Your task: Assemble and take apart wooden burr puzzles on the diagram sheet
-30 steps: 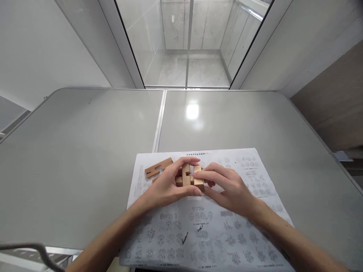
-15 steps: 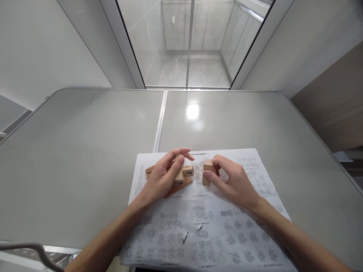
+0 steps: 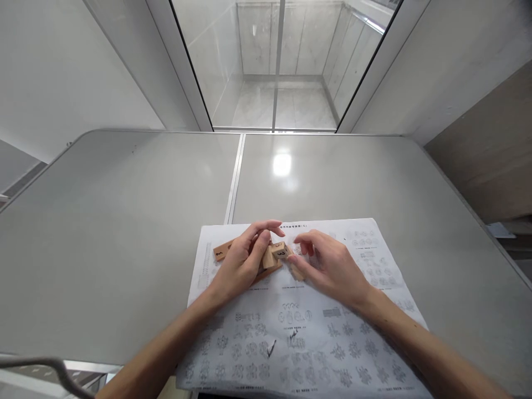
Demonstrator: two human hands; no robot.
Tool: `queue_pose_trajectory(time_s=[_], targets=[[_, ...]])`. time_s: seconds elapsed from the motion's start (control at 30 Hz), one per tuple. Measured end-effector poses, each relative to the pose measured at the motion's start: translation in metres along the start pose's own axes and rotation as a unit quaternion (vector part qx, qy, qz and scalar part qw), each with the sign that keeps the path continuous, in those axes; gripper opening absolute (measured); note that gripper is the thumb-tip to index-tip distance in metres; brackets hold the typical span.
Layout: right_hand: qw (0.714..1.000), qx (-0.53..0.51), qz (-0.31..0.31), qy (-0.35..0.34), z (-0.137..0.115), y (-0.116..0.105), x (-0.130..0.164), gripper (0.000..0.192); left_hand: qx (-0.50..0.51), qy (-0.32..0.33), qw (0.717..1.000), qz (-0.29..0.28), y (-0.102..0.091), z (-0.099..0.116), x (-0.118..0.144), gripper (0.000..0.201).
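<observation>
My left hand [image 3: 239, 257] is closed around a pale wooden puzzle block [image 3: 269, 258], with thumb and fingers curled over it. A notched end marked "3" [image 3: 280, 250] sticks out to the right of the grip. Under this hand lie darker orange-brown wooden pieces [image 3: 221, 252], one showing a numeral at its left end. My right hand [image 3: 332, 269] is just to the right, thumb and fingers apart with nothing gripped between them. Beside its thumb tip, another pale wooden piece [image 3: 297, 272] rests on the paper, partly hidden; whether the thumb touches it is unclear.
A large printed sheet [image 3: 307, 354] full of small diagrams lies beneath the hands, with two small tears in its lower middle. It rests on a grey folding table [image 3: 124, 221] with a metal seam. Glass doors [image 3: 257, 61] stand beyond the far edge.
My right hand has let go of the pale wooden piece, which now lies lower on the paper. The block in my left hand has turned slightly and shifted right.
</observation>
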State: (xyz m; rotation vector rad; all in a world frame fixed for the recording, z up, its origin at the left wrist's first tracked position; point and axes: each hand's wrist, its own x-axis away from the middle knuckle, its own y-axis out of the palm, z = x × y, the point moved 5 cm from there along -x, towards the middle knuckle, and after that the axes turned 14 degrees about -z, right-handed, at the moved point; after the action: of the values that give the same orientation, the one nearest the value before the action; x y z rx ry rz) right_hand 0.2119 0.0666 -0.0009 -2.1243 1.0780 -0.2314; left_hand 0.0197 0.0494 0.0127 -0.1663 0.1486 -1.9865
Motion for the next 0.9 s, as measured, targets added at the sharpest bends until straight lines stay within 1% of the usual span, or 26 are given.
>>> queue_pose_trajectory(time_s=[0.07, 0.13, 0.23, 0.33, 0.43, 0.6, 0.8, 0.9], targets=[[0.998, -0.043, 0.010, -0.046, -0.004, -0.003, 0.000, 0.012, -0.009, -0.003, 1.000, -0.005, 0.001, 0.000, 0.000, 0.031], [0.992, -0.086, 0.002, -0.095, -0.009, -0.004, 0.001, 0.015, -0.018, -0.001, 1.000, -0.019, 0.004, 0.001, 0.000, 0.031], [0.985, -0.108, -0.010, -0.134, -0.013, -0.003, 0.002, 0.019, -0.049, 0.023, 0.998, -0.036, 0.007, 0.002, 0.000, 0.029], [0.986, -0.094, -0.012, -0.135, -0.012, -0.001, 0.003, 0.020, -0.075, 0.041, 0.995, -0.045, 0.009, 0.002, 0.000, 0.027], [0.989, -0.075, -0.026, -0.127, -0.011, 0.001, 0.003, 0.017, -0.073, 0.033, 0.995, -0.058, 0.012, 0.001, 0.000, 0.029], [0.989, -0.072, -0.022, -0.128, -0.014, -0.002, 0.003, 0.011, -0.008, 0.016, 0.998, -0.065, 0.011, 0.001, -0.001, 0.030], [0.988, -0.047, -0.005, -0.145, -0.019, -0.004, 0.004, 0.019, 0.029, 0.008, 0.997, -0.070, 0.008, -0.002, -0.002, 0.027], [0.987, -0.044, 0.005, -0.152, -0.021, -0.005, 0.004, 0.018, 0.045, 0.011, 0.997, -0.065, 0.009, -0.002, -0.002, 0.027]])
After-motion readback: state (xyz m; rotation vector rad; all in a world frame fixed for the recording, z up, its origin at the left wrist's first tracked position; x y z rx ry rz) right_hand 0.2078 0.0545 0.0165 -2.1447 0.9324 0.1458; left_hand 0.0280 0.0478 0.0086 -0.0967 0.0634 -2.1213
